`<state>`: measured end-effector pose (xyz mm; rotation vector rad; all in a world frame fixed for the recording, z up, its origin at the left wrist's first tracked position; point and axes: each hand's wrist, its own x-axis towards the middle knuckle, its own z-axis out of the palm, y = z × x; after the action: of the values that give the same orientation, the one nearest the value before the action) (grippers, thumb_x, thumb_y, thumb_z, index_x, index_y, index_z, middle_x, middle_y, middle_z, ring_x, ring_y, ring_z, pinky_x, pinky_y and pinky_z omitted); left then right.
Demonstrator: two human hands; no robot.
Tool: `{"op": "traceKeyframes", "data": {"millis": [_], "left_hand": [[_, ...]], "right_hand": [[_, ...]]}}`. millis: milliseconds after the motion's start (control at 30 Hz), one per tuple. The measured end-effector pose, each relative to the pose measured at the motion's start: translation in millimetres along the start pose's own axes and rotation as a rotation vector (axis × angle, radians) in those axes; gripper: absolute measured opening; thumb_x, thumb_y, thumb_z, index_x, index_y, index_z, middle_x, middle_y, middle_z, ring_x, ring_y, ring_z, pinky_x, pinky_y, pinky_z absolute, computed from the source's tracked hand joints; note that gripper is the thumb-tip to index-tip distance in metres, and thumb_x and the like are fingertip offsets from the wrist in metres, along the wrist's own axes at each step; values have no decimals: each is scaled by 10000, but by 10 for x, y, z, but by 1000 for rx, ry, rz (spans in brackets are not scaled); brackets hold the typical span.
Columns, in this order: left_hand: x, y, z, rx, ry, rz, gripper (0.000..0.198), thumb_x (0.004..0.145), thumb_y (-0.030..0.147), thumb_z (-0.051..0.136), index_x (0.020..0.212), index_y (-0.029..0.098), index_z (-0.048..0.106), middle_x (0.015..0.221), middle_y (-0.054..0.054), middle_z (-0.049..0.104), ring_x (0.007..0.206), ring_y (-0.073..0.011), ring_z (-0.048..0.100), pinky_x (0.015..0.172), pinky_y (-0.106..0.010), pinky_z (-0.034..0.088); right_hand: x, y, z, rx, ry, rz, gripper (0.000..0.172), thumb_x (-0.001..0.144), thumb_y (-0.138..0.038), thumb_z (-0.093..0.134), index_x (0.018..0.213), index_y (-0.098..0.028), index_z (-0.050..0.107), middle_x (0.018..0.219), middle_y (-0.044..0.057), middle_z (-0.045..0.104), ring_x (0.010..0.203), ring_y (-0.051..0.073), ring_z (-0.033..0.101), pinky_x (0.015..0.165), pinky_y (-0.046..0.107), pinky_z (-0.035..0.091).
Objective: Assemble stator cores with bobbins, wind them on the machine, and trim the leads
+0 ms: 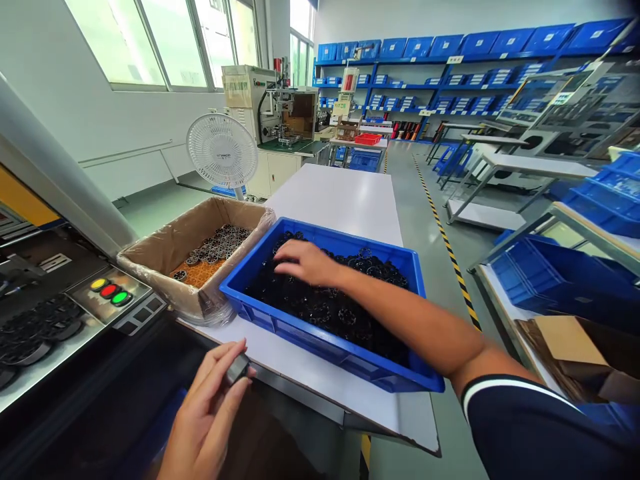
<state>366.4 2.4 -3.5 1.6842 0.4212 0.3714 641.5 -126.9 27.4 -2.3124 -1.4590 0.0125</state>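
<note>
My left hand (207, 407) is closed in front of the table's near edge, pinching a small dark grey part (238, 368) between thumb and fingers. Most of that part's shape is hidden by the fingers. My right hand (310, 263) reaches over the blue plastic bin (325, 337), its fingers and thumb apart just above the heap, with nothing visible between them. Many small black round plastic parts (347, 316) fill the bin. Left of it stands a plastic-lined cardboard box (173, 297) holding open, spoked round parts (220, 243) over an orange layer.
A white table (345, 200) carries bin and box. At left, a machine has yellow, red and green buttons (109, 291) and black parts on a metal surface. A white fan (223, 152) stands behind the box. Shelving with blue bins (500, 43) lines the back; a cart (595, 227) is at right.
</note>
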Motion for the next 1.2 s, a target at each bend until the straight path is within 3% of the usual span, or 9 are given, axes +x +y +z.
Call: {"op": "traceKeyframes", "data": {"millis": [67, 200, 367, 500, 600, 733, 900, 1000, 1200], "left_hand": [[48, -8, -45, 7, 70, -32, 471, 728, 496, 780, 1133, 258, 757, 1141, -93, 752, 893, -268, 752, 809, -308, 621], [93, -32, -92, -81, 125, -56, 532, 718, 502, 788, 1172, 234, 720, 1081, -90, 762, 828, -228, 745, 744, -282, 620], [6, -14, -43, 210, 175, 252, 336, 753, 375, 778, 1063, 244, 766, 1065, -68, 699, 928, -199, 694, 709, -206, 567], [-80, 8, -53, 300, 134, 320, 422, 782, 345, 762, 1196, 277, 717, 1063, -56, 728, 918, -199, 710, 736, -231, 582], [-112, -1, -85, 252, 168, 257, 409, 759, 355, 787, 1157, 275, 733, 1155, -54, 752, 1058, -243, 708, 876, -279, 589], [-97, 4, -72, 5, 193, 201, 430, 732, 309, 818, 1150, 251, 735, 1114, -64, 774, 1028, -250, 730, 863, -293, 610], [-6, 129, 14, -333, 82, 137, 413, 633, 144, 875, 1024, 232, 774, 1021, -50, 797, 818, -180, 767, 752, -215, 619], [20, 205, 73, -424, -14, 104, 438, 577, 67, 887, 972, 231, 790, 951, -37, 807, 823, -175, 771, 748, -177, 605], [20, 238, 153, -443, -45, 99, 478, 554, 23, 883, 976, 224, 787, 874, -21, 809, 802, -167, 771, 740, -154, 595]], "right_hand": [[55, 415, -76, -91, 19, 150, 250, 993, -257, 554, 1135, -75, 650, 1255, 171, 626, 1184, 251, 597, 1039, 457, 480], [54, 916, 68, -175, -61, 272, 312, 961, -330, 615, 1217, -151, 608, 1255, 100, 621, 1103, 237, 632, 937, 460, 548], [79, 942, 304, -236, -146, 331, 324, 964, -344, 609, 1229, -159, 601, 1253, 99, 619, 1089, 230, 633, 925, 448, 554], [91, 882, 237, -225, -167, 360, 313, 967, -345, 605, 1222, -165, 604, 1239, 94, 625, 1062, 219, 642, 905, 432, 563], [109, 656, 103, -178, -96, 339, 272, 964, -328, 610, 1174, -156, 623, 1192, 85, 643, 1032, 209, 649, 888, 421, 567], [12, -101, 30, -36, 37, 162, 154, 924, -153, 621, 1068, -104, 638, 998, 74, 677, 907, 153, 654, 840, 308, 558], [-463, -937, 59, 453, 195, -355, 84, 822, -100, 678, 882, -150, 646, 869, 28, 650, 793, 120, 619, 727, 249, 534], [-613, -1057, 69, 676, 259, -480, 102, 815, -82, 675, 890, -148, 655, 848, 43, 640, 776, 129, 606, 707, 264, 521], [-597, -1030, 115, 691, 215, -502, 102, 830, -88, 649, 903, -159, 647, 846, 57, 648, 779, 145, 601, 707, 287, 529]]}}
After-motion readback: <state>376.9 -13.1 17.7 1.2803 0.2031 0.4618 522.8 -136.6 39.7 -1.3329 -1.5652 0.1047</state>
